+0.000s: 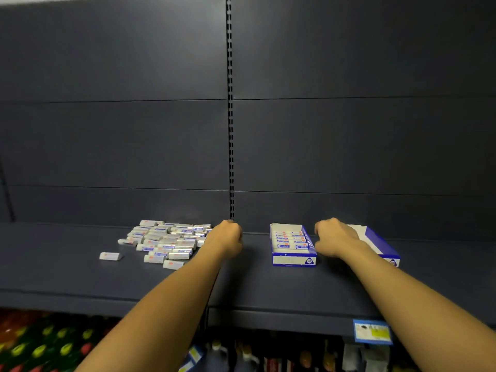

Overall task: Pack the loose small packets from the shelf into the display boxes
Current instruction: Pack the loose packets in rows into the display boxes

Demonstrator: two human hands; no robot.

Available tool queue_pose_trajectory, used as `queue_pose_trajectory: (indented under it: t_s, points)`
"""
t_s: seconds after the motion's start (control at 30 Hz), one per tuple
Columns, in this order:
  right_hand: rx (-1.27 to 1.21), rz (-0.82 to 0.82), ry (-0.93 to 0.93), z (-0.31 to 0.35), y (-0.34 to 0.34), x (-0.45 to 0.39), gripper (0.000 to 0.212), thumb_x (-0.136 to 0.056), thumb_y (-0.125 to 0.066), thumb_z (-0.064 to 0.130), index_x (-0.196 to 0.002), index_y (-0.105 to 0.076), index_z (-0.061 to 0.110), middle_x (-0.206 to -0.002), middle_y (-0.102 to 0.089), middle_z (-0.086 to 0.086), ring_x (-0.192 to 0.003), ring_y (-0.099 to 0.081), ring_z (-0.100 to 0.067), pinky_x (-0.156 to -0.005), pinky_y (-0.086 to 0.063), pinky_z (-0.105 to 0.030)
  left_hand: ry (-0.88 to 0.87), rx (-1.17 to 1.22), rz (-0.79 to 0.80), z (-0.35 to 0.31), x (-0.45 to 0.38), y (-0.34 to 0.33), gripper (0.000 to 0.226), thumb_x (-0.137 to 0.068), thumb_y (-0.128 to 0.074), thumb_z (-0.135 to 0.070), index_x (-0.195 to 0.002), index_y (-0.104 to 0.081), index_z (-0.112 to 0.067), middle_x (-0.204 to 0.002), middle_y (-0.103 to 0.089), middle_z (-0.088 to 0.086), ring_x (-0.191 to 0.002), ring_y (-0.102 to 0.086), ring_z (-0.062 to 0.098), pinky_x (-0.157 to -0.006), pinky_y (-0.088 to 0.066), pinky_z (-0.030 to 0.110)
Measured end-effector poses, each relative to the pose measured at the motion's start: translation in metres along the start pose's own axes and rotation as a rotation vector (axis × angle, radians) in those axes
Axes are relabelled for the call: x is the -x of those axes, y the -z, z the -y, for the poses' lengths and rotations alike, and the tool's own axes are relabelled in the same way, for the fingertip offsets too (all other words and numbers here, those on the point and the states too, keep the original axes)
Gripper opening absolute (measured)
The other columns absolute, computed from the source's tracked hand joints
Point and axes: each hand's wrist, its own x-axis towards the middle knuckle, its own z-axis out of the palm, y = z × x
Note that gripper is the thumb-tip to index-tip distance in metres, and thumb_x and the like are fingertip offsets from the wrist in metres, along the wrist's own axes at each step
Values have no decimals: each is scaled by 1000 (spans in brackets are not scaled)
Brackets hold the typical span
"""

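Many small white packets with blue and red print point(167, 241) lie in a loose heap on the dark grey metal shelf point(80, 275), and one single packet point(110, 256) rests apart at the left of the heap. The left hand point(226, 236) is at the right edge of the heap with curled fingers; whether it holds a packet I cannot tell, because the back of the hand hides it. The right hand point(334, 237) is between the two blue and white cardboard display boxes, also curled, and its grip is hidden too. The nearer box point(294, 260) already has packets in neat rows; the second box point(381, 244) is partly behind the right arm. The packets look light and a little stiff, probably easy to slide, so a pinch across the long sides should be the safe hold.
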Motion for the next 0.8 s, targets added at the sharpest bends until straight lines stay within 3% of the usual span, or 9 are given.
queue_pose_trajectory:
  t_s: [0.13, 0.33, 0.5, 0.8]
  points:
    - [-10, 43, 57, 21, 1, 27, 31, -89, -66, 28, -116, -58, 16, -115, -64, -5, -94, -64, -20, -74, -54, -30, 24, -2, -2, 1, 36, 13, 28, -92, -54, -13, -115, -70, -8, -125, -59, 13, -112, -60, 35, -93, -53, 44]
    - [-35, 54, 119, 52, 9, 55, 36, -90, -62, 28, -124, -59, 15, -125, -60, -7, -106, -63, -24, -76, -49, -31, 86, 0, -35, 19, 83, 42, 29, -92, -52, -15, -113, -72, -10, -125, -63, 12, -111, -61, 33, -91, -54, 41]
    - [-51, 51, 156, 80, 25, 69, 21, -86, -59, 17, -107, -61, 16, -115, -62, -7, -93, -60, -26, -74, -52, -33, 163, -16, -44, 48, 110, 68, 24, -91, -53, -15, -102, -72, -8, -110, -67, 13, -100, -65, 34, -82, -56, 39]
    - [-58, 61, 208, 151, 42, 73, 28, -87, -54, 16, -114, -59, 14, -108, -60, -7, -91, -62, -26, -78, -56, -38, 218, -5, -63, 123, 136, 93, 25, -92, -54, -11, -109, -72, -8, -111, -70, 12, -94, -67, 28, -83, -58, 37]
